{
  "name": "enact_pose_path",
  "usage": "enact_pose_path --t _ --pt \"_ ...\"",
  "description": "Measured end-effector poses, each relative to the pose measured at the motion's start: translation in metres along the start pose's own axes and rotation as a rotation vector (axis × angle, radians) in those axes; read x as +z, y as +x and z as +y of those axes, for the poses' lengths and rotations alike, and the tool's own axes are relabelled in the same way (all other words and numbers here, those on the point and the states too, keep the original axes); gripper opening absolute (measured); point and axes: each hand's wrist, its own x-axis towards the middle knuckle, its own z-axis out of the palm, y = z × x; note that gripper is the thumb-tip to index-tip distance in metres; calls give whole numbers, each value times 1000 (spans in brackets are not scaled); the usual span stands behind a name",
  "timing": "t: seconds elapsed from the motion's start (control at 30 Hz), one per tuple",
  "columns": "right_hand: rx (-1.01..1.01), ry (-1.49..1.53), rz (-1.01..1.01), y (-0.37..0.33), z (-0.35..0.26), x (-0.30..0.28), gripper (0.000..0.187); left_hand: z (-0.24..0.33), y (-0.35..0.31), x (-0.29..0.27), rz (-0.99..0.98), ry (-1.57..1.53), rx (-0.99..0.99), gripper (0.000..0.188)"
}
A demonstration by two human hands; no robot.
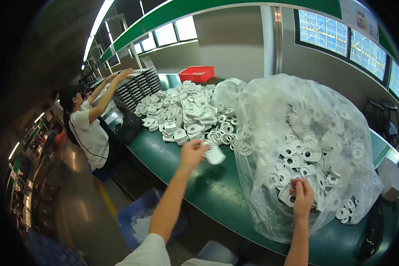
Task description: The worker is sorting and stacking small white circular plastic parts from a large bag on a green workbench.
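Note:
Over the green table, my left hand (192,154) pinches a flat white plastic part (215,155), slightly blurred. It is in front of a heap of similar white parts (193,111) and some loose white rings (224,134). To the right, my right hand (302,199) is at the opening of a large clear plastic bag (261,106). Its fingers are curled together against the white parts with round holes (310,155) inside. What those fingers hold, if anything, I cannot make out.
A red bin (196,74) stands at the table's back. Far left, a co-worker (91,119) reaches over stacked dark trays (137,91). A blue bin (131,217) sits below the table's front edge. A pale box (389,179) and a black object (373,232) lie at right.

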Motion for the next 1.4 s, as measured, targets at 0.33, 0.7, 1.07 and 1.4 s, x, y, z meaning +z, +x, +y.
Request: enact_pose_path --t 0.33,0.7,1.07,1.4 --pt "33 -10 -31 -1 -1 5 19 9 147 -100 240 236 419 37" --pt "20 -46 77 -1 -4 7 17 26 2 121 -154 479 865 20" --pt "-1 -35 119 0 -1 7 12 71 -40 181 -827 1048 928 12" --pt "-326 145 193 3 9 32 36 139 -97 205 -755 258 557 17"
